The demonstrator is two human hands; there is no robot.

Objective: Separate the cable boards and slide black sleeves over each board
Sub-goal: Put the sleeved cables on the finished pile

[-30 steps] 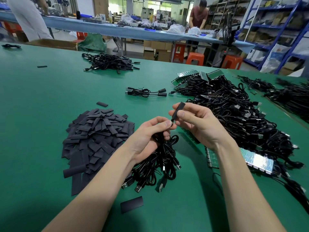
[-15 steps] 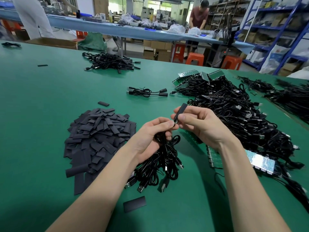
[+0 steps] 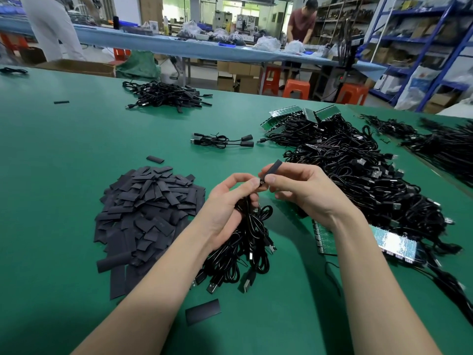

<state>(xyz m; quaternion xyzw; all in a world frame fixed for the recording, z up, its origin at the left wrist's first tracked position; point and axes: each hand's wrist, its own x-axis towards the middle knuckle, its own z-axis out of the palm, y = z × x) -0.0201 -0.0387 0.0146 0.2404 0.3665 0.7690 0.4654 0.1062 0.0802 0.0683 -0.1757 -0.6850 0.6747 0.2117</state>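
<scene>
My left hand (image 3: 225, 208) grips a bundle of black USB cables (image 3: 245, 254) that hangs down to the green table, and its fingertips pinch one cable's end near the sleeve. My right hand (image 3: 304, 193) pinches a black sleeve (image 3: 273, 168) between thumb and fingers, its upper end sticking up and away. The board under the sleeve is hidden. A heap of flat black sleeves (image 3: 146, 208) lies left of my hands. A green panel of joined boards (image 3: 330, 239) with cables attached lies right of my right wrist.
A big tangle of black cables with boards (image 3: 358, 172) fills the right side. Two sleeved cables (image 3: 222, 140) lie in the middle, a finished pile (image 3: 166, 96) farther back. One loose sleeve (image 3: 203, 311) lies near my left forearm. People work at a blue bench (image 3: 179, 46) behind.
The sleeve in my right hand has slid down toward my left fingertips, and both hands have drawn slightly closer together.
</scene>
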